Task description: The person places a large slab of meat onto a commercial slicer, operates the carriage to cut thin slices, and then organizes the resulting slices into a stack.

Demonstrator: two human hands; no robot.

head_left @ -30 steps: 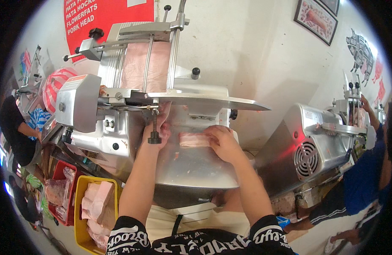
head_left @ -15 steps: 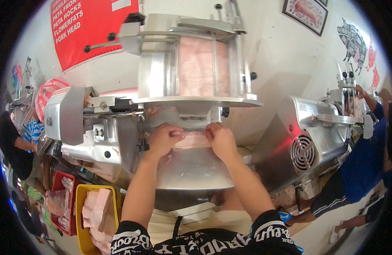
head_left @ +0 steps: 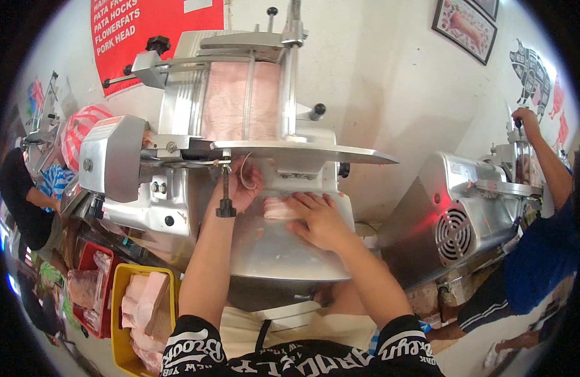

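My left hand (head_left: 247,190) reaches up beneath the front edge of the meat slicer's carriage (head_left: 327,151). A thin, pale curved strip (head_left: 243,171) shows against its fingers; a metal rod with a black knob partly covers the hand, so its grip is unclear. My right hand (head_left: 318,220) lies with fingers spread, fingertips on a small layer of pale pink meat slices (head_left: 277,209) on the slicer's steel receiving surface (head_left: 283,251). Above, a large pale pink meat block (head_left: 227,103) sits in the carriage between metal bars.
A yellow crate (head_left: 122,314) of pale meat pieces stands at lower left, beside a red crate (head_left: 82,251). To the right, another person in blue (head_left: 541,245) works at a second slicer (head_left: 456,201). A dark-clothed person (head_left: 26,195) stands far left.
The carriage with the meat block has slid left. My left hand has left the slices and moved up under the carriage edge; my right hand has gone from pinching to lying flat.
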